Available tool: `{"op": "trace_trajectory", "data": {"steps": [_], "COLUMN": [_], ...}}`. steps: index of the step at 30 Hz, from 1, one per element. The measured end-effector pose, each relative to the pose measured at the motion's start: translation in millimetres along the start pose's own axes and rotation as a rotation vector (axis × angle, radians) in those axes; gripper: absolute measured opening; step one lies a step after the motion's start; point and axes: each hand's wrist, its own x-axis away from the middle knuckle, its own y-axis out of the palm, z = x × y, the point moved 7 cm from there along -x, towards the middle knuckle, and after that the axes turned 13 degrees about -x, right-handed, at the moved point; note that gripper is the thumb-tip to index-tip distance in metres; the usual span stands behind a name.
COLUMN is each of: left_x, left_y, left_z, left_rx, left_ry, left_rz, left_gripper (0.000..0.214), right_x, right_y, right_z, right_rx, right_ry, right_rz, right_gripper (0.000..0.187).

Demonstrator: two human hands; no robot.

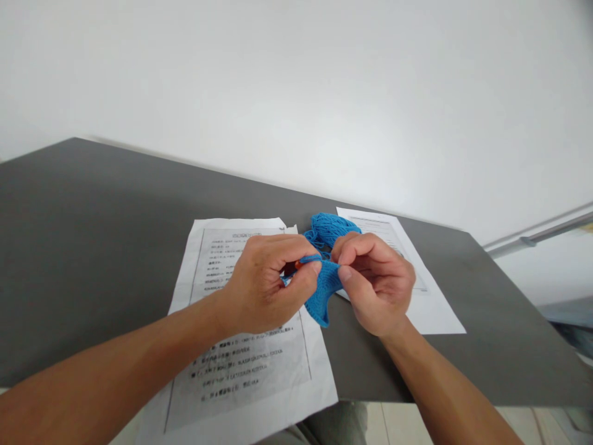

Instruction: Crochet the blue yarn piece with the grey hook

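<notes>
One blue yarn piece: between left hand, right hand; both pinching.

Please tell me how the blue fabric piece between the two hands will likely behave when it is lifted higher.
Probably floppy: the blue fabric piece hangs in a curve between the left hand and right hand. It is likely light, since it looks thin. Its textured surface suggests it would hardly slip.

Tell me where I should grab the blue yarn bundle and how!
I'd cup the rounded top of the blue yarn bundle from above: it bulges upward there, while the right hand hides part of its near side. Its left strands look loose.
</notes>
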Motion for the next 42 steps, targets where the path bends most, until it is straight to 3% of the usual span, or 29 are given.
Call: {"op": "trace_trajectory", "data": {"steps": [5,10,16,42], "left_x": [1.4,-0.4,0.4,0.0], "left_y": [-2.3,-1.1,-2.1,-0.7], "left_z": [-0.9,0.3,-1.2,0.4], "left_rx": [0.015,-0.01,0.016,-0.004], "left_ry": [0.004,-0.004,0.003,0.009], "left_rz": [0.048,-0.006,0.035,-0.02], "left_gripper": [0.027,0.026,0.026,0.026], "right_x": [0.9,0.2,-0.3,-1.6], "right_y": [-0.6,0.1,0.1,-0.2], "right_z": [0.3,-0.1,-1.1,-0.1], "right_rx": [-0.01,0.002,0.027,0.037], "right_ry": [-0.007,-0.013,-0.008,0.013], "right_rz": [0.003,-0.001,0.005,0.01], "right_gripper": [0.017,0.017,0.017,0.014]}}
